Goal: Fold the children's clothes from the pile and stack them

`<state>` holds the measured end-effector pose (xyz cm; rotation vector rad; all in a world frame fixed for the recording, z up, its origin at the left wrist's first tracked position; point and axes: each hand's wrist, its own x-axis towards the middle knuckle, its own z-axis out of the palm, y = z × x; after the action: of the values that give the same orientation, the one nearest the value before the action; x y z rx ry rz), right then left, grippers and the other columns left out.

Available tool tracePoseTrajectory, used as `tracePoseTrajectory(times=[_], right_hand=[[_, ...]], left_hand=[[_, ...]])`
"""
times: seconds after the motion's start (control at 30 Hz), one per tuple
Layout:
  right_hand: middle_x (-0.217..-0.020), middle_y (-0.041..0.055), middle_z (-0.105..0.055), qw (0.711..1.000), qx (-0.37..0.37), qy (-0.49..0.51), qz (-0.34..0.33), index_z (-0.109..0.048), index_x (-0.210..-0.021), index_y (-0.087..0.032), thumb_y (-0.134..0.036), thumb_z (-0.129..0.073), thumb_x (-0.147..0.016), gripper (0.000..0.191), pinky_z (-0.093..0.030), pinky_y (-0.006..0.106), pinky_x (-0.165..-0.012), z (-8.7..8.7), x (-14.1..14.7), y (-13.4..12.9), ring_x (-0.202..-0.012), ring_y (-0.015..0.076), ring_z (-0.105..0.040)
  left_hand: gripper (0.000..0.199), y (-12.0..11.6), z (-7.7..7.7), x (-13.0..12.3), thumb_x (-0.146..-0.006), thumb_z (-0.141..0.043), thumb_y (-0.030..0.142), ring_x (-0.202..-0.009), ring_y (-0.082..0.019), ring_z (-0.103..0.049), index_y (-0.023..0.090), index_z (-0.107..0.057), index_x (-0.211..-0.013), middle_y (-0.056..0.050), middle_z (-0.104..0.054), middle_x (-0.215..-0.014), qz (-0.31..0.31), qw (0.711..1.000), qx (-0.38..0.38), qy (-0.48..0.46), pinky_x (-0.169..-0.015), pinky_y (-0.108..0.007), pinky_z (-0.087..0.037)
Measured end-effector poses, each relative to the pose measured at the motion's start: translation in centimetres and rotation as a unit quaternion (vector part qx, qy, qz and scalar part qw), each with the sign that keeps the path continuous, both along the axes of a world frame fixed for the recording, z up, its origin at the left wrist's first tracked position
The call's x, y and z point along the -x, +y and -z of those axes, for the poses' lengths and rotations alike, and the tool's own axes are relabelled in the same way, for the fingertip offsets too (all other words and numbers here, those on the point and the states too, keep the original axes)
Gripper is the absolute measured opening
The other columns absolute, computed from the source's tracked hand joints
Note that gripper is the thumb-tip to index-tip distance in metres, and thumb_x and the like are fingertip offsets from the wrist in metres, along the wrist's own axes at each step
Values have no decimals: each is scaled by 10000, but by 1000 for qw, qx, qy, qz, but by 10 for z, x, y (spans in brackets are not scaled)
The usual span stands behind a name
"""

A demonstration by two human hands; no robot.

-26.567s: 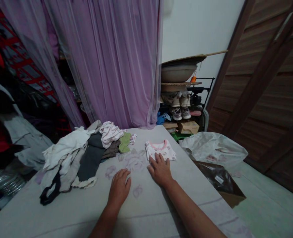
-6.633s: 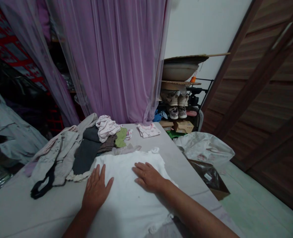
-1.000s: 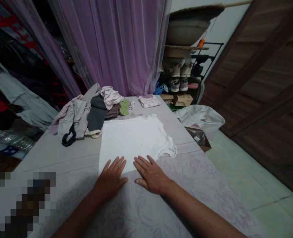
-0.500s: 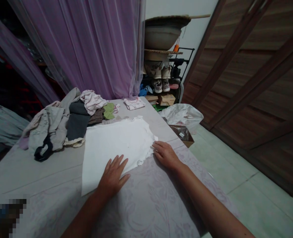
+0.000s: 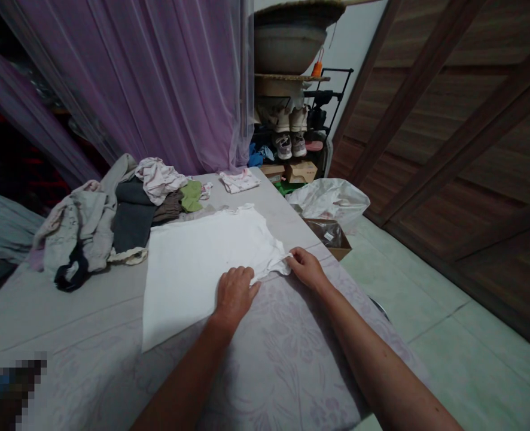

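gripping the white shirt (image 5: pixel 193 254): left fingers (image 5: pixel 237 276) at near edge, right fingers (image 5: pixel 298 254) at ruffled end.

You have two hands, your left hand (image 5: pixel 235 293) and your right hand (image 5: pixel 307 269), on one white top (image 5: pixel 193 257) on the flowered sheet (image 5: pixel 265 359). Near the sheet's far right corner lies one folded garment (image 5: pixel 239 180); toward the far left, one clothes heap (image 5: pixel 133 221), too tangled for you to count. Beyond the far right corner you see four shoes (image 5: pixel 298 144) and two cartons (image 5: pixel 301 172); by the right edge, one plastic bag (image 5: pixel 330 197) and one open box (image 5: pixel 343 251).
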<state>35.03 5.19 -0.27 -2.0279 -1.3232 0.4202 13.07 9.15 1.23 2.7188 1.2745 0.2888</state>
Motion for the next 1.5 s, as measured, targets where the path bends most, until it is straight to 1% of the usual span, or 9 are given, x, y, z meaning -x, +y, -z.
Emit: tracePoseTrajectory(times=[0.17, 0.37, 0.6, 0.77, 0.9, 1.03, 1.2, 1.4, 1.5], right_hand=[[-667, -6, -655, 998, 4, -59, 15, -668, -902, -237, -388, -502, -838, 234, -343, 248, -565, 6, 7, -5, -606, 159, -578], [-769, 16, -723, 997, -57, -57, 19, -700, -953, -247, -404, -486, -874, 277, -433, 262, -631, 15, 6, -8, -684, 177, -641], [-974, 58, -701, 990, -93, -98, -38, -695, -962, -219, -161, -481, -788, 281, -487, 302, -808, 15, 5, -14, -918, 203, -639], [-1093, 91, -671, 980, -133, -124, -75, -666, -1048, -193, -150, -506, -760, 333, -460, 348, -931, 12, 9, -17, -1040, 224, -595], [-1158, 119, -650, 976, -125, -145, -103, -660, -1092, -181, -248, -577, -786, 324, -417, 403, -969, 9, 15, -13, -1105, 260, -561], [-959, 59, -692, 981, -97, -116, -126, -677, -884, -218, -200, -536, -802, 164, -422, 352, -884, 8, 12, -10, -961, 217, -596], [-817, 38, -678, 982, -77, -114, -127, -651, -769, -213, -120, -507, -732, 175, -404, 319, -815, 10, -2, -15, -843, 199, -580], [-879, 60, -679, 972, -35, -175, -150, -666, -797, -210, -74, -485, -716, 240, -386, 331, -822, -1, -5, -24, -882, 213, -570], [-997, 86, -668, 968, -51, -186, -158, -659, -959, -195, -84, -507, -709, 313, -387, 353, -883, -10, 3, -26, -986, 236, -559]], left_hand=[[256, 9, -6, 3, -972, -453, 356, -882, -201, -610, 215, -650, -890, -50, -709, -893, -15, 1000, 17, 0, -754, -311, -386], [318, 22, -9, 7, -964, -429, 392, -723, -148, -613, 231, -675, -842, 1, -706, -781, -26, 988, 140, -63, -605, -252, -324], [282, 24, -12, 8, -945, -474, 426, -762, -159, -637, 256, -696, -906, 7, -723, -827, -25, 985, 158, -62, -627, -254, -349], [292, 13, -11, 11, -833, -668, 401, -890, -189, -639, 264, -658, -1091, -3, -718, -943, 45, 991, 117, -52, -781, -297, -408], [207, 9, -10, 11, -893, -588, 300, -953, -194, -635, 248, -645, -1085, -23, -715, -1026, 41, 994, 89, -37, -837, -320, -416], [211, 10, -7, 11, -963, -471, 334, -913, -189, -635, 235, -656, -978, -28, -722, -971, 25, 996, 77, -31, -808, -312, -414], [296, 10, 4, 17, -993, -399, 345, -894, -199, -615, 238, -673, -958, -35, -711, -937, 55, 997, 46, -35, -796, -330, -404], [275, 2, 14, 30, -964, -446, 292, -910, -190, -586, 273, -669, -1123, -39, -675, -947, 104, 992, 17, -74, -810, -334, -416], [255, -1, 15, 32, -952, -451, 271, -920, -191, -586, 255, -680, -1063, -42, -674, -956, 92, 992, 18, -86, -829, -338, -420]])
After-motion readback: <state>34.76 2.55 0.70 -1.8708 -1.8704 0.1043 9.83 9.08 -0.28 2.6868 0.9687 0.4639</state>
